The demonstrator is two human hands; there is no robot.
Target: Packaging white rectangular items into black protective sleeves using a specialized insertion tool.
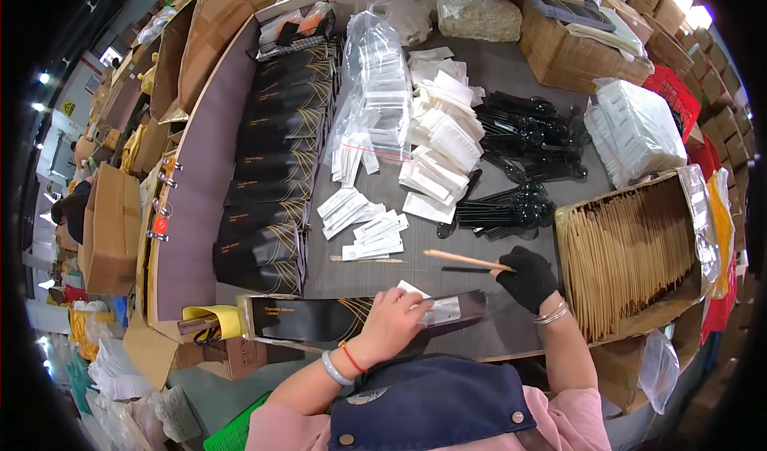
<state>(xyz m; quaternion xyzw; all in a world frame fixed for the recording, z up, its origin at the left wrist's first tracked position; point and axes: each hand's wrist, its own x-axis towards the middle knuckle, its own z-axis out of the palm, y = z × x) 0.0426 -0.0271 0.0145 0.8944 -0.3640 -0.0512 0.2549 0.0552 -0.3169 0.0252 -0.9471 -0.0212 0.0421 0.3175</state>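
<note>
My bare left hand (393, 317) is closed at the near table edge. Its fingers pinch a small white packet (414, 290) above a long black printed pouch (307, 317). Another pale packet (444, 310) lies at the pouch's right end; how far it sits inside cannot be made out. To the right, my right hand (527, 279), in a black glove with bare fingertips, grips wooden chopsticks (463, 259) that point left. It is raised just left of a carton of chopsticks (635, 251). Directly ahead lie several small white packets (375, 235).
Overlapping black pouches (268, 163) line the left side. Clear bagged packets (375, 83), folded white napkins (443, 139) and black plastic spoons (523, 203) cover the middle. A wrapped white stack (639, 127) and a cardboard box (579, 55) stand at right. A yellow holder (222, 323) sits at the near left edge.
</note>
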